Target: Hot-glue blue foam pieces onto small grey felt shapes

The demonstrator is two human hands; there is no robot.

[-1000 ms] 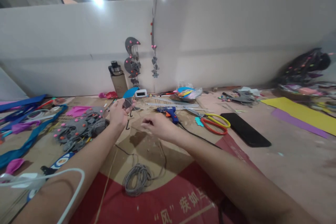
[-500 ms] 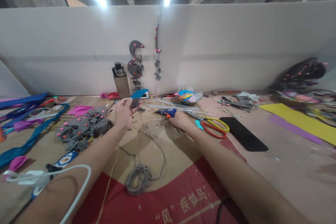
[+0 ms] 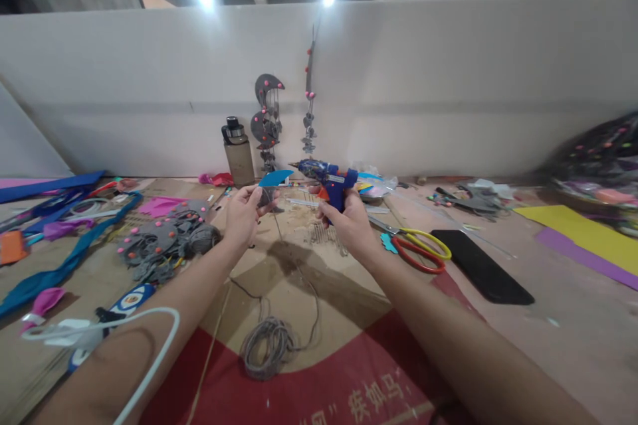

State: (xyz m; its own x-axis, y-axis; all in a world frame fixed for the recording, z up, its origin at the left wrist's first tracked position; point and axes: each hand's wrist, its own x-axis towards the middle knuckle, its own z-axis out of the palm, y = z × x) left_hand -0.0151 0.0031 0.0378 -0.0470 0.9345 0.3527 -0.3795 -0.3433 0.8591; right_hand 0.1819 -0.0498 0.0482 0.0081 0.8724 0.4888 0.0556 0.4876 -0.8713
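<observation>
My left hand (image 3: pixel 244 214) pinches a small dark grey felt piece (image 3: pixel 268 196) with a blue leaf-shaped piece (image 3: pixel 276 178) rising from its top. In my right hand (image 3: pixel 351 216) is a blue hot glue gun (image 3: pixel 331 180), gripped by its handle and lifted off the table. Its nozzle points left, just above and to the right of the blue piece, without touching it. A grey cord runs down from near my left hand to a loose coil (image 3: pixel 269 346) on the cardboard (image 3: pixel 319 319).
Red-and-yellow-handled scissors (image 3: pixel 419 254) and a black phone (image 3: pixel 481 267) lie right of my right forearm. Grey felt pieces with pink dots (image 3: pixel 162 236) are heaped at left. A bottle (image 3: pixel 238 154) stands at the back. A white cable (image 3: pixel 169 339) crosses my left forearm.
My right hand has raised the glue gun from the table and turned its nozzle toward the left hand. The left hand still holds the grey and blue pieces in about the same place.
</observation>
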